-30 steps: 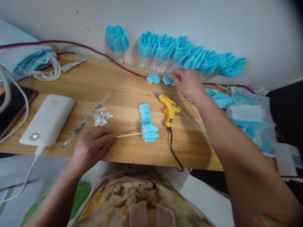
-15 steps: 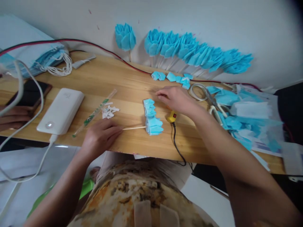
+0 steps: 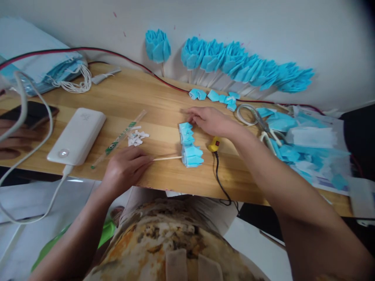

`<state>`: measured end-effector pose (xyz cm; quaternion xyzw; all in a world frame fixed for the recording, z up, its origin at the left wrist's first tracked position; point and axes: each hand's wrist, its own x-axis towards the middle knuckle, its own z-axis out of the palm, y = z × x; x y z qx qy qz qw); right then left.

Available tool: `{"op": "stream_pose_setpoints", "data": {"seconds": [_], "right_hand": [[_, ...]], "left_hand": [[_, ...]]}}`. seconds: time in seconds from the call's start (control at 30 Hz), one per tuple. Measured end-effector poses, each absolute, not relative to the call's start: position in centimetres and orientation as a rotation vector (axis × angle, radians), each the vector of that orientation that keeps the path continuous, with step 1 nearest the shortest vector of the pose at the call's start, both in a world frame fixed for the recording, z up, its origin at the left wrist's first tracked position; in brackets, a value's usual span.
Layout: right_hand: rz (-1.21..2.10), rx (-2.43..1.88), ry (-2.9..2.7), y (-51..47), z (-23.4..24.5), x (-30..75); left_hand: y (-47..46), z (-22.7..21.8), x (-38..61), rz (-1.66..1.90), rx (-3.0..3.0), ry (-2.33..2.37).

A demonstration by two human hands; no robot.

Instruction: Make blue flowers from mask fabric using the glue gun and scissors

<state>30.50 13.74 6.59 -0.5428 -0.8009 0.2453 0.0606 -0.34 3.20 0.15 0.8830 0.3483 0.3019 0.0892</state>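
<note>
My left hand is closed on a thin wooden stick that points right, low over the table's front part. At the stick's far end is a blue folded-fabric flower piece with pointed petals. Touching its upper side is a strip of similar blue petals. Just above that strip, my right hand reaches left with fingers loosely stretched out; its fingertips are blurred, and I see nothing held. Below the right wrist lies a yellow tool with a red switch and black cord, its far part hidden by the hand.
Blue fabric flowers lean on the wall. Small blue pieces, scissors and fabric scraps lie right. A white power bank, a clear tube and paper bits lie left. Another person's hand touches a phone.
My right hand has shifted slightly left, over the top of the petal strip. My left hand keeps its hold on the stick. The phone and other person's hand have moved left.
</note>
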Motion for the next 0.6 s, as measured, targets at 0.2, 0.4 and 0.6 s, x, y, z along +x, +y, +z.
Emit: {"op": "stream_pose_setpoints", "data": {"seconds": [0.2, 0.4, 0.6], "right_hand": [[0.759, -1.599, -2.488, 15.1, 7.1, 29.9], [0.859, -1.640, -2.484, 15.7, 7.9, 30.0], [0.981, -1.630, -2.426, 16.2, 7.9, 30.1]], "left_hand": [[3.2, 0.0, -0.3, 0.884, 2.644, 1.051], [3.3, 0.2, -0.3, 0.894, 2.683, 1.008], [3.3, 0.4, -0.2, 0.917, 2.679, 0.994]]}}
